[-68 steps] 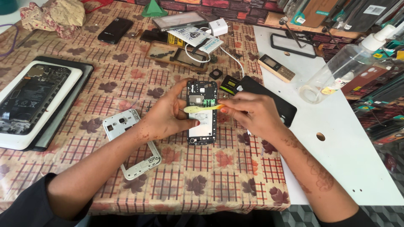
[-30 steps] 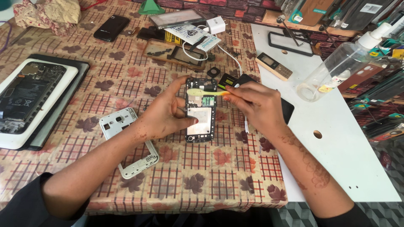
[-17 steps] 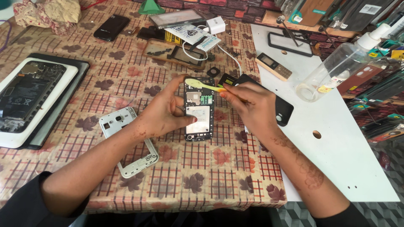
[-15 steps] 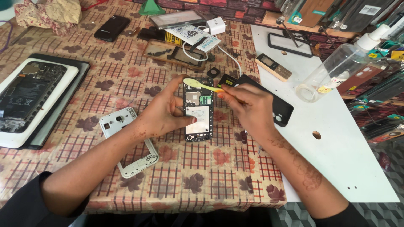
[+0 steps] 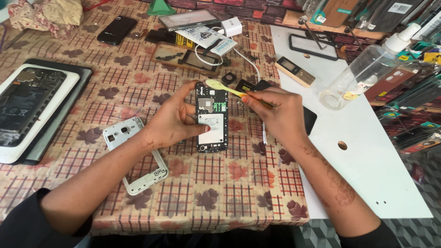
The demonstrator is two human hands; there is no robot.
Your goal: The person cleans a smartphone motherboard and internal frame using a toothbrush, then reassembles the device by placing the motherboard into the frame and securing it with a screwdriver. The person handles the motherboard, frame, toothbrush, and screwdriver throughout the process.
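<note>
The right hand (image 5: pixel 280 115) pinches a yellow toothbrush (image 5: pixel 225 88), its head touching the top edge of an opened phone (image 5: pixel 212 117) lying on the patterned tablecloth (image 5: pixel 138 78). The left hand (image 5: pixel 172 121) clamps the phone's left side, thumb on its lower half. Brushing the exposed board appears under way; further strokes call for a steady hold. A white phone frame (image 5: pixel 138 156) lies left of that hand.

Phone repair shop: opened handsets (image 5: pixel 212 117), spare frames (image 5: pixel 136 154).
</note>
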